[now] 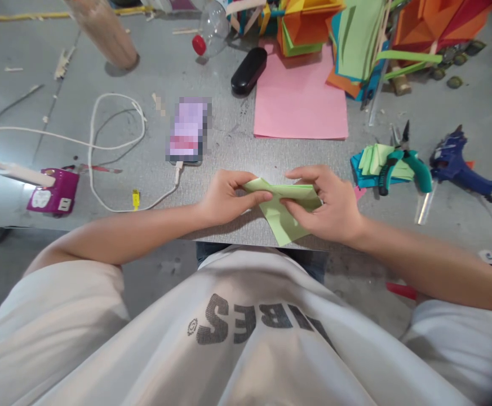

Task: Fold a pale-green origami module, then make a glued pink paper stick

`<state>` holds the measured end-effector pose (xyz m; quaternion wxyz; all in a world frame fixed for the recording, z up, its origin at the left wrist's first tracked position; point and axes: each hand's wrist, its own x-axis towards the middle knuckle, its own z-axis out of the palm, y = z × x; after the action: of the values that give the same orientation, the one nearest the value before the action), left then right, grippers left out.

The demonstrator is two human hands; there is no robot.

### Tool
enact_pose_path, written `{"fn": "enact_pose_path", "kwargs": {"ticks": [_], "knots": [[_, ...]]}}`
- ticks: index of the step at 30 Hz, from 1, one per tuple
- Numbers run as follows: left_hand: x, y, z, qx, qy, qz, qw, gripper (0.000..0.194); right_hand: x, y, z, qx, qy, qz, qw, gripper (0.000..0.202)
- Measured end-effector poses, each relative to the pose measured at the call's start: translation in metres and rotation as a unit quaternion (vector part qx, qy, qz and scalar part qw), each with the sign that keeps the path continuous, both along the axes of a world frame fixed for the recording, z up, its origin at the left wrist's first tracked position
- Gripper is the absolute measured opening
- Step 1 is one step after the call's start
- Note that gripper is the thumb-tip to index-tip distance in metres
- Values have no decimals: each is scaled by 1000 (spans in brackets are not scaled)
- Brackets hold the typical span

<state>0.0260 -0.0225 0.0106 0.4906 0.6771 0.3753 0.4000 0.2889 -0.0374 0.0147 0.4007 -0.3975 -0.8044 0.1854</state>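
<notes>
A light green sheet of paper (pixel 287 221), partly folded along its far edge, is held between my two hands just above the table's near edge. My left hand (pixel 231 196) pinches its left corner between thumb and fingers. On the other side, my right hand (pixel 332 203) grips the right part, thumb on the near face and fingers behind the folded edge. Some of the paper is hidden behind the right hand. Beyond it lies a stack of pink paper (pixel 300 107).
To the right are pliers (pixel 405 160) on folded green and blue papers (pixel 362 169), and a blue glue gun (pixel 461 163). A phone (pixel 189 129) with a white cable (pixel 91 169), a black case (pixel 249 70), a plastic bottle (pixel 214 28) and a purple plug adapter (pixel 57 192) also lie around.
</notes>
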Motion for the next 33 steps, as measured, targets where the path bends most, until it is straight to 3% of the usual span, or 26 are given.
{"fn": "enact_pose_path", "kwargs": {"ticks": [12,17,22,26,33], "knots": [[-13,13,7,27,103,18,994,18,4,5,4,-20,-20,5,1000,44],[-17,22,12,42,118,-8,992,25,8,7,6,-20,-13,0,1000,46],[-5,14,14,18,119,-57,991,31,8,8,6,-38,-31,6,999,59],[3,6,13,44,114,-44,992,35,5,8,6,-53,-13,16,998,72],[1,6,12,69,96,-22,993,30,9,12,13,-136,38,35,989,65]]}}
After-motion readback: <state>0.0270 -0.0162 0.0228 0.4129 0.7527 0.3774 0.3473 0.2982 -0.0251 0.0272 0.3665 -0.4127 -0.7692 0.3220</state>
